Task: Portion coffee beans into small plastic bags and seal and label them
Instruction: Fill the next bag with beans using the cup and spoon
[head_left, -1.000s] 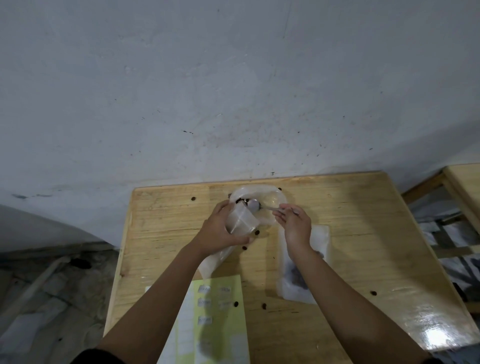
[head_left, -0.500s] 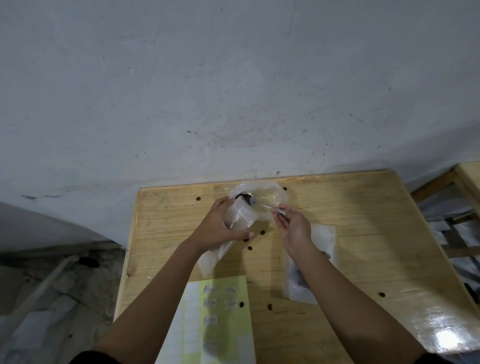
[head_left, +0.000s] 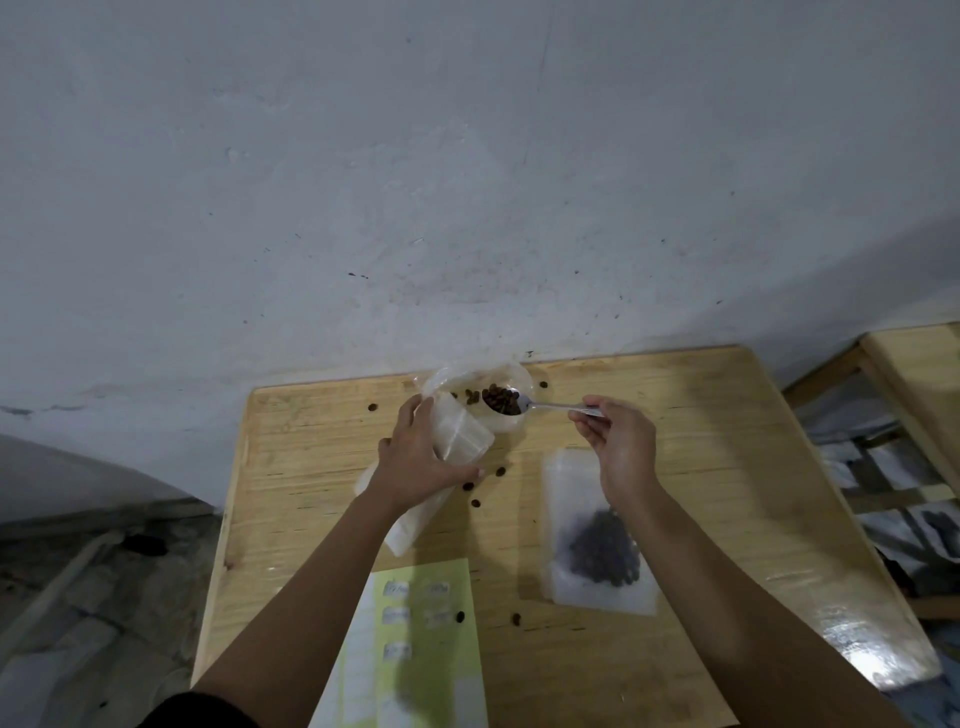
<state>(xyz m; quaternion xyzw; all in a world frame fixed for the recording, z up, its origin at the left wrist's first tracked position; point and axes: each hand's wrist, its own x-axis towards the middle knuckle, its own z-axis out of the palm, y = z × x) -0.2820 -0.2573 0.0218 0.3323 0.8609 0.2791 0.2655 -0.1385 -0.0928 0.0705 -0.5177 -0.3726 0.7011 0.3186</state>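
On the wooden table (head_left: 727, 467), my left hand (head_left: 421, 457) grips a small clear plastic bag (head_left: 460, 434) with its mouth held open toward the far edge. My right hand (head_left: 618, 447) pinches the handle of a metal spoon (head_left: 519, 404) heaped with coffee beans, its bowl just right of the bag's mouth. Behind the spoon sits a clear plastic container (head_left: 511, 376) with a few beans in it. A filled bag of beans (head_left: 597, 535) lies flat under my right forearm. A yellow-green label sheet (head_left: 415, 644) lies near the front edge.
Loose beans (head_left: 475, 503) are scattered on the table around the bags and by the label sheet. A grey wall rises right behind the table. A second wooden table (head_left: 914, 358) stands to the right, with clutter on the floor between.
The spoon has come up out of the container loaded with beans, and my right hand has drawn back to the right. My left hand still holds the small bag.
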